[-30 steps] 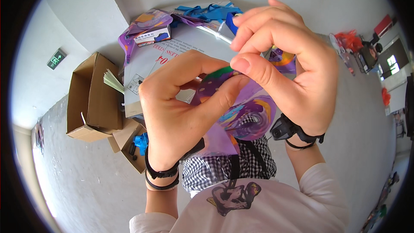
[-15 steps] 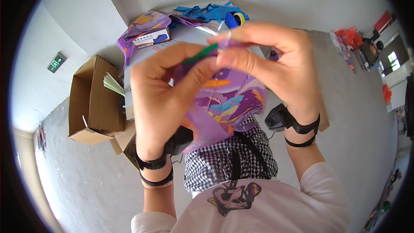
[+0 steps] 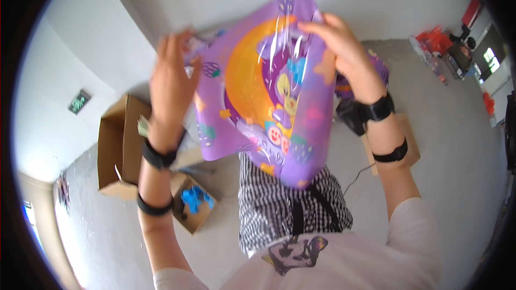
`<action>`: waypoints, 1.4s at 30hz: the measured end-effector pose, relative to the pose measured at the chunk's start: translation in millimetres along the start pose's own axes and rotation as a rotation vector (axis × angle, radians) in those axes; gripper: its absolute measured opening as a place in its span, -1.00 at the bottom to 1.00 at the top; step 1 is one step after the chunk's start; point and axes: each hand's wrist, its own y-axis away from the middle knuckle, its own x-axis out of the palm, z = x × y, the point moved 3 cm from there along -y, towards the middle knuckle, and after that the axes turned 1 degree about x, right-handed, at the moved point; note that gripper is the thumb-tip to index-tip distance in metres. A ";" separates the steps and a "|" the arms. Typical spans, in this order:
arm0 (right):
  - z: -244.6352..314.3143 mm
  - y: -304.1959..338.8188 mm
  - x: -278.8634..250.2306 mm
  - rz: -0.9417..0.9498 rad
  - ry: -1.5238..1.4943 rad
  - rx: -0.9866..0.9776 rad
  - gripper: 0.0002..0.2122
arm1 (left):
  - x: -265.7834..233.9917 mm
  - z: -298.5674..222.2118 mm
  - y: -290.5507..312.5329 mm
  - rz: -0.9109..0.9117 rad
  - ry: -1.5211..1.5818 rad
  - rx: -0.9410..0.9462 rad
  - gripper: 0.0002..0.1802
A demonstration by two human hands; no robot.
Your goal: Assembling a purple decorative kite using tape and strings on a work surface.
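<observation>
In front of me hangs a glossy purple plastic sheet (image 3: 247, 75), soft and creased, printed with an orange crescent moon and cartoon figures. Whether it is a bag or a flat inflatable I cannot tell. My right hand (image 3: 344, 48) grips its upper right edge, the front fingers lying over the printed face. At the upper left edge is my left hand (image 3: 173, 83), blurred, its fingers stretched upward and the thumb apart, next to the plastic. The sheet hides most of the table behind it.
A tall open cardboard box (image 3: 113, 150) stands at the left. Below it, a smaller open box (image 3: 193, 223) holds blue material (image 3: 194, 198). Behind my right wrist is another purple printed item (image 3: 379, 70), with a cardboard piece (image 3: 411, 142) on the floor. Red plastic (image 3: 432, 40) lies far right.
My hands have moved apart from a close pinch together at the plastic. The purple sheet is now raised and spread out, its moon print facing me. My left hand's fingers have straightened.
</observation>
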 end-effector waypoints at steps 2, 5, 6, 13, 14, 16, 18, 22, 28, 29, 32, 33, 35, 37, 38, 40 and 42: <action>3.0 -3.0 1.5 -0.055 0.044 -0.034 -0.79 | 17.1 -30.7 20.1 0.155 0.490 -0.055 -0.46; 8.4 10.3 18.2 0.058 0.223 -0.141 -0.75 | 45.6 -78.4 39.9 0.362 0.789 -0.054 -0.13; 9.4 18.4 23.1 0.056 0.293 -0.131 -0.75 | 51.0 -88.5 41.9 0.366 0.809 -0.041 -0.04; 39.3 83.2 42.5 0.463 0.225 -0.349 -0.58 | 47.8 -109.4 49.0 0.098 1.187 -0.447 -0.47; 42.7 87.1 39.1 0.466 0.212 -0.347 -0.58 | 45.2 -106.5 47.5 0.089 1.189 -0.504 -0.54; 51.2 89.7 30.3 0.380 0.390 -0.564 -0.60 | 32.7 -98.6 47.1 0.046 1.188 -0.542 -0.68; 56.2 79.0 13.1 0.181 0.399 -0.671 -0.57 | 22.0 -85.5 45.3 0.284 1.090 -0.612 -0.76; 42.4 27.3 -4.9 0.314 0.179 -0.553 -0.43 | 7.4 -71.2 41.1 0.428 1.076 -0.501 -0.79; -6.3 -5.9 1.2 0.646 0.045 -0.276 -0.37 | 14.5 -62.6 23.5 0.563 1.158 -0.418 -0.75; -13.7 -7.3 -1.8 0.685 0.126 -0.121 -0.39 | 16.6 -59.6 21.3 0.565 1.156 -0.437 -0.75; -15.8 -8.3 -19.7 0.590 0.041 -0.135 -0.55 | 22.3 -43.9 17.3 0.493 1.136 -0.553 -0.84; -18.9 -8.3 -26.8 0.544 0.059 -0.079 -0.55 | 23.1 -38.8 15.0 0.551 1.092 -0.509 -0.88; -21.1 -5.8 -38.1 0.630 0.003 -0.098 -0.53 | 28.5 -29.7 15.1 0.585 1.047 -0.494 -0.92; -28.5 -8.6 -52.2 0.637 0.022 -0.042 -0.53 | 34.4 -18.3 15.6 0.557 1.036 -0.515 -0.94; -32.9 -9.1 -58.2 0.676 0.034 -0.044 -0.52 | 37.2 -12.2 15.0 0.557 1.037 -0.493 -0.94; -46.1 -13.2 -73.2 0.689 0.085 0.059 -0.54 | 46.9 6.5 13.7 0.479 1.052 -0.587 -0.91; -62.5 -17.9 -84.0 0.709 0.135 0.166 -0.55 | 58.0 27.5 14.9 0.384 1.062 -0.676 -0.87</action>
